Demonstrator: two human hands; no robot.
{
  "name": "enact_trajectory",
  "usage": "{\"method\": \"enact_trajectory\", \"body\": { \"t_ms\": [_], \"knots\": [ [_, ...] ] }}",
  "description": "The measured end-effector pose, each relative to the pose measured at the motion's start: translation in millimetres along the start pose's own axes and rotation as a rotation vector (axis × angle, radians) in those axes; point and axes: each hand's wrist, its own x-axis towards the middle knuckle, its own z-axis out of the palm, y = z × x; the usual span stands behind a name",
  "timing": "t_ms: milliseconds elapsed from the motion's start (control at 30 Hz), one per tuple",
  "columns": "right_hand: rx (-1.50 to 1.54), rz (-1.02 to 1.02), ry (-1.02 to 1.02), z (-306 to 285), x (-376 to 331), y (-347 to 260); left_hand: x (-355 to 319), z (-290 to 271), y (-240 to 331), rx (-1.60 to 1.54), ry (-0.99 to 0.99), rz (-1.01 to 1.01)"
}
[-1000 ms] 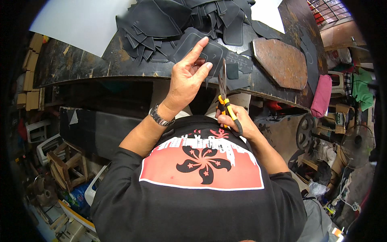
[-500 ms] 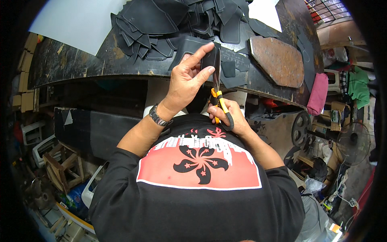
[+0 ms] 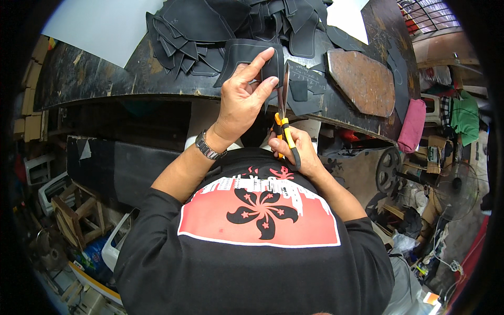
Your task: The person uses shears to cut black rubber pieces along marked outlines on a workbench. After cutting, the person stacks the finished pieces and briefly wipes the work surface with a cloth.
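My left hand (image 3: 243, 95) holds a black cut leather piece (image 3: 245, 56) with pale stitching, fingers pinching its lower edge above the workbench rim. My right hand (image 3: 295, 152) grips scissors (image 3: 284, 113) with yellow-and-black handles. Their blades point up and meet the right edge of the black piece. A wristwatch (image 3: 209, 147) sits on my left wrist.
A pile of similar black leather pieces (image 3: 210, 26) covers the dark workbench (image 3: 105, 79). A brown oval board (image 3: 359, 81) lies on its right side. White sheet (image 3: 100, 26) at back left. A pink cushion (image 3: 412, 126), a fan (image 3: 455, 184) and clutter stand on the right; wooden stools (image 3: 73, 215) lower left.
Both hands have lifted the black piece and scissors slightly higher and to the right. The scissors' blades now stand more upright against the piece's edge.
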Motion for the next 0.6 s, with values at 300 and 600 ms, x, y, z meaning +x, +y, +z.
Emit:
{"method": "enact_trajectory", "body": {
  "t_ms": [300, 600],
  "knots": [
    [0.066, 0.016, 0.03, 3.0, 0.5, -1.9, -2.2, -0.4, -1.8, 0.024, -0.015, 0.009],
    [0.1, 0.004, 0.042, 3.8, -1.9, 1.7, -2.5, 2.5, 0.6, 0.003, -0.006, 0.009]
  ]
}}
